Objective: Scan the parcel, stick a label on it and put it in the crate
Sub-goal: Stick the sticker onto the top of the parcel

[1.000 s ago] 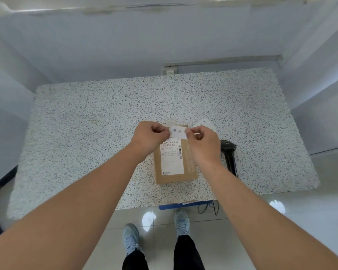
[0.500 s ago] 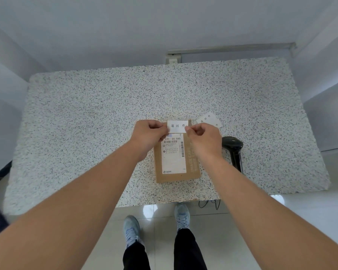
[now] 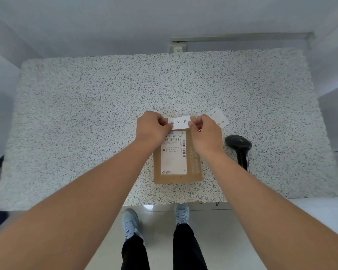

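1. Head view, nearest first: the person's shoes and dark trousers stand on the tiled floor at the front edge of the speckled surface [image 3: 86,114], with both bare forearms reaching forward over it.

2. A flat brown parcel [image 3: 195,168] lies on the surface close to that front edge, its printed shipping sheet [image 3: 174,154] with barcodes facing up. A black handheld scanner [image 3: 239,148] lies just to its right, touched by no hand, which suggests the scan step is likely finished, though nothing here proves it.

3. Over the parcel's far end, the left hand [image 3: 151,128] pinches the left end of a small white label [image 3: 179,122] and the right hand [image 3: 206,134] pinches its right end, fingers curled, with the strip stretched flat between them. Its printed side faces up.

4. Whether the label already touches the cardboard cannot be told; it sits level with the parcel's far edge, just beyond the shipping sheet. My judgement is that sticking is under way but not done: it must be laid down and smoothed.

5. Farther right, just beyond the right hand, spare labels [image 3: 217,118] lie on the surface.

6. No crate is in view, so the placing step is left, and where the parcel must go cannot be said.
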A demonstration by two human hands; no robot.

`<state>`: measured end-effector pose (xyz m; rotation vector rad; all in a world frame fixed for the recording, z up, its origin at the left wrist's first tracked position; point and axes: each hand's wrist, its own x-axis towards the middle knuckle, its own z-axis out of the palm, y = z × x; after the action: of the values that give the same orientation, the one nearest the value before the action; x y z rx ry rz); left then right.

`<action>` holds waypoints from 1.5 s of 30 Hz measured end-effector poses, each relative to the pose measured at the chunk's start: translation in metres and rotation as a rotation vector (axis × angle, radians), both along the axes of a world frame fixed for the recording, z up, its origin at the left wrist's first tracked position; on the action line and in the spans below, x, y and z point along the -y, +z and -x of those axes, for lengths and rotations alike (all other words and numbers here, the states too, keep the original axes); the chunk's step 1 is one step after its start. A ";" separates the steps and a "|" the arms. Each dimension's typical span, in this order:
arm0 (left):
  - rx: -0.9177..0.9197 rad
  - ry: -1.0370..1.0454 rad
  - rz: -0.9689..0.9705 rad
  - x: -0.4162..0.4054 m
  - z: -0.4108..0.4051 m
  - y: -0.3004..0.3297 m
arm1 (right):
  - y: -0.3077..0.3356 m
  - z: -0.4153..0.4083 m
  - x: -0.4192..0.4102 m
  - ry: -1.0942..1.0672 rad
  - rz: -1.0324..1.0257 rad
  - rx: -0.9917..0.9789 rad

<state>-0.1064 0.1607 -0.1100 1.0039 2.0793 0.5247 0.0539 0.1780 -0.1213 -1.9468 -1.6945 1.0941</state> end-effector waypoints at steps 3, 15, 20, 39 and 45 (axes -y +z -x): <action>-0.060 -0.023 -0.003 -0.003 -0.002 -0.004 | -0.006 -0.001 -0.002 0.019 -0.011 0.027; -0.131 -0.052 0.010 -0.007 -0.005 -0.009 | -0.015 0.002 -0.003 0.069 -0.063 0.061; -0.133 -0.062 0.014 -0.008 -0.004 -0.008 | -0.022 0.003 -0.003 0.078 -0.096 0.076; -0.223 -0.025 0.153 -0.011 0.001 0.001 | -0.025 -0.003 -0.002 -0.007 -0.025 0.081; -0.151 0.178 0.036 0.002 -0.002 -0.009 | -0.029 0.001 -0.008 -0.033 0.042 0.085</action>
<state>-0.1047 0.1586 -0.1191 0.8656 2.3185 0.5126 0.0527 0.1858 -0.1503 -2.0673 -1.6882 1.0580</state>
